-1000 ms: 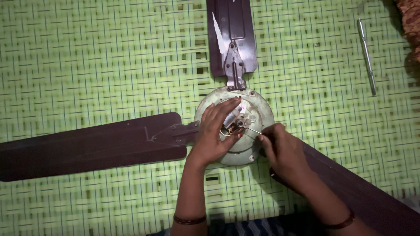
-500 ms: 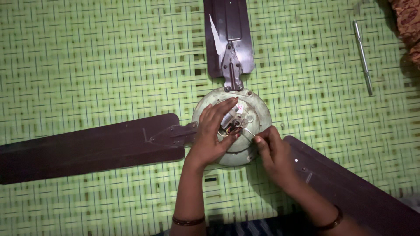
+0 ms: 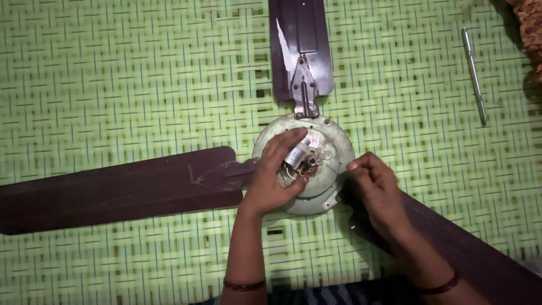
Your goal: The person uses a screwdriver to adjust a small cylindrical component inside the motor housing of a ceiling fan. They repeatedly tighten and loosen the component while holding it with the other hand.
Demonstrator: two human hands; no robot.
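**poster1:** Ceiling fan motor hub [image 3: 324,164] sat dead centre of the frame on a green woven mat [image 3: 113,85], with three dark brown blades [image 3: 113,189] running off to the left, top and lower right. The person's left hand [image 3: 271,178] was curled over the hub's open middle, fingers bent round a small silver cylinder [image 3: 294,155] and the wires beside it. Looked like a loose pinch; couldn't tell how firm.

**poster2:** And the right hand [image 3: 378,192]? It rested at the hub's right edge, fingertips drawn together. Couldn't tell whether anything was between them.

**poster1:** Same. A thin metal tool [image 3: 474,76] lay well apart in the upper right. Probably best done by bracing the hub with the right hand and easing that cylinder gently, without tugging the wires.
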